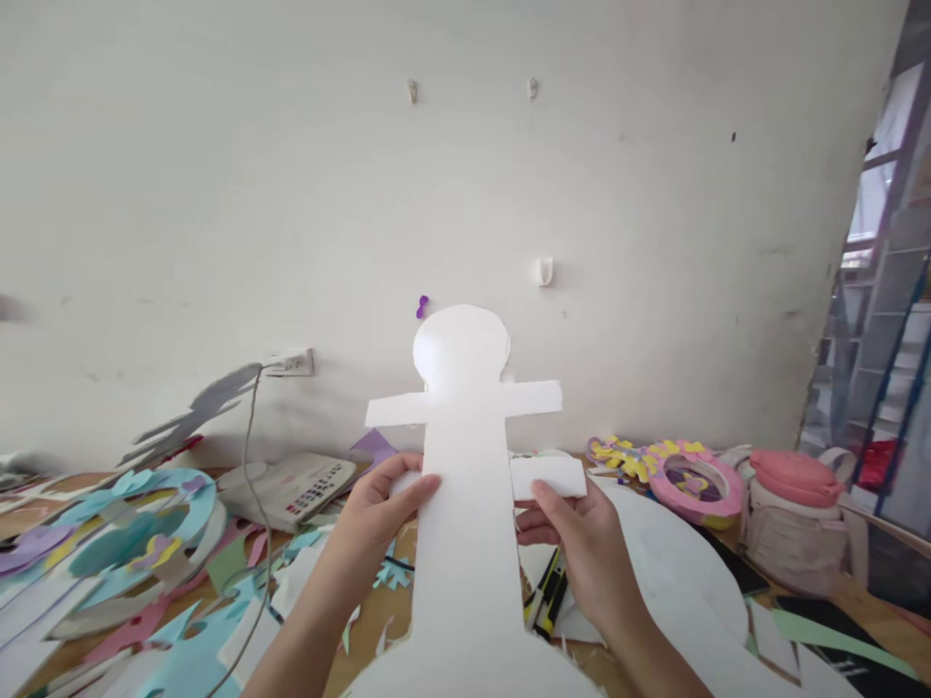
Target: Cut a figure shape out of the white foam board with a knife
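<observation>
A large white cutout [465,523] stands upright in front of me, with a rounded head, two short arms sticking out near the top and a wide base. My left hand [389,509] grips its left edge, thumb on the front face. On the other side, my right hand [574,533] pinches a small white rectangular piece [547,478] between thumb and fingers, at the cutout's right edge below its arm. Whether that piece is joined to the cutout I cannot tell. Behind my right hand a yellow and black cutter [547,596] lies on the table.
Colored paper scraps [196,650] and a blue ring [196,490] lie at left, near a keypad device [298,485] and a hanging cable [251,465]. At right are a pink ring [694,499], a large white disc [684,562] and a small bag [796,523]. A wall [291,194] stands behind.
</observation>
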### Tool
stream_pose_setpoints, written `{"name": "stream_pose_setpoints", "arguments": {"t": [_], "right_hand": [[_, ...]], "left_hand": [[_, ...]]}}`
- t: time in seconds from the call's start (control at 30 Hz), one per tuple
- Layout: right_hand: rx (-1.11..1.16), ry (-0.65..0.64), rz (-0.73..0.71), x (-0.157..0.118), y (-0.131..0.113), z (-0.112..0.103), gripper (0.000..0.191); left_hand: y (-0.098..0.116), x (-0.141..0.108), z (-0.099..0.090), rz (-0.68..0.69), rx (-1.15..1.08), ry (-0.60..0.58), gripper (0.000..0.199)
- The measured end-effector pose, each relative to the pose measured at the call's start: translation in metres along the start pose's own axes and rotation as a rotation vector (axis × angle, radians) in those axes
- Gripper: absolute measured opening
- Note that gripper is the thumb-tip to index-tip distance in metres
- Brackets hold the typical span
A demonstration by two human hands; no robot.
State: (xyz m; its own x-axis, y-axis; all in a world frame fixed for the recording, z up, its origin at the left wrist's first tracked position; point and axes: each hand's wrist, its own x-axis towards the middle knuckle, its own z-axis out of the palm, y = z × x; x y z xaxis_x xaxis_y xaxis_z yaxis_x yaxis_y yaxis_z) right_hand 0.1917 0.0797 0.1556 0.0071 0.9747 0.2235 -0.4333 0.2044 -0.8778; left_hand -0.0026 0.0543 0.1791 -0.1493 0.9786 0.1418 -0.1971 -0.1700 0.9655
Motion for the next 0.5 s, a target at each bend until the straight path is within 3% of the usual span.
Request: {"name": "stream_pose_setpoints", "arguments": {"t": [0.5], "right_hand": [[0.053,0.007,0.02,-0.007,-0.006,0.006,0.034]], "left_hand": [[0.004,-0.003,0.005,-0.015,0.007,0.054,0.037]]}}
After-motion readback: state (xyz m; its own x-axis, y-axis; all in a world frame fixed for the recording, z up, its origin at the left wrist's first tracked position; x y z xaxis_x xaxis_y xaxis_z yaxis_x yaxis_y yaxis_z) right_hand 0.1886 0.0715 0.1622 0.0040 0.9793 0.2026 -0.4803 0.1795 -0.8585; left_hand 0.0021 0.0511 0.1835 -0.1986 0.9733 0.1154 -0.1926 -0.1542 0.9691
